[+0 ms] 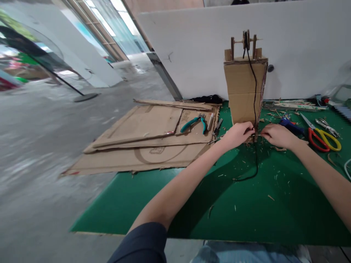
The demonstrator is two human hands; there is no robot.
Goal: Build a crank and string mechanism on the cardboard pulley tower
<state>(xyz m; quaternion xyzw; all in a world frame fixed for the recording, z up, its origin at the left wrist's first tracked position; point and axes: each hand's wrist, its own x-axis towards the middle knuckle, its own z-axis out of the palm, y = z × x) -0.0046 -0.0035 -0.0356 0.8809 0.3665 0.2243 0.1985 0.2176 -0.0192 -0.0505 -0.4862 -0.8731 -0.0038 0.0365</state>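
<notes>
A tall cardboard tower (244,93) stands upright at the back of the green table. On its top, a cardboard pulley (246,41) sits on a thin stick between two uprights. A black cord (256,91) hangs from the pulley down the front, and its loose end curls on the table. My left hand (239,133) is at the tower's base, its fingertips pinched at the cord. Close by on the right, my right hand (279,136) has its fingers closed near a small cardboard piece (255,138); what they grip is too small to make out.
Left lie stacked cardboard sheets (142,126) with teal-handled pliers (196,123) on them. Red-and-yellow scissors (319,135), a metal tool (326,126) and a dark blue object (292,126) lie right. Scraps litter the green table (219,208); a white panel (192,47) stands behind.
</notes>
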